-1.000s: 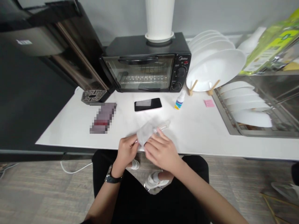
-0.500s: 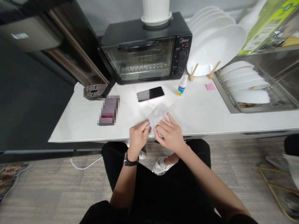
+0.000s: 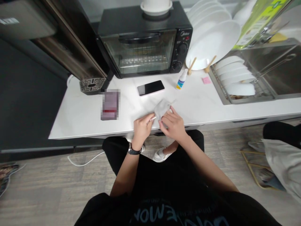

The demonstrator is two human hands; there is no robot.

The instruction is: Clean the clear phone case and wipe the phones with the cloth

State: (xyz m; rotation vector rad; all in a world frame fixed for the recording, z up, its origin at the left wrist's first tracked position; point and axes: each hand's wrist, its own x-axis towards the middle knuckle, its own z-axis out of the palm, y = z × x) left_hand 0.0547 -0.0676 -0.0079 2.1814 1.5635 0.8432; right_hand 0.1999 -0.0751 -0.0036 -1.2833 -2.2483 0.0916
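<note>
A small grey-white cloth is spread between my two hands, just above the front edge of the white counter. My left hand, with a watch on its wrist, pinches a thin shiny item at the cloth's left corner; its shape is too small to make out. My right hand has its fingers curled round the cloth's right side. Behind the cloth lie a phone and a small spray bottle with a blue and yellow label.
A blurred purple item lies at the left. Along the back stand a drink dispenser, a toaster oven and white plates. A sink rack with bowls is at the right. Another person's clothing shows at the right edge.
The cloth looks flatter and more squared between my hands. Both hands have shifted slightly right and up. The view has tilted down a little.
</note>
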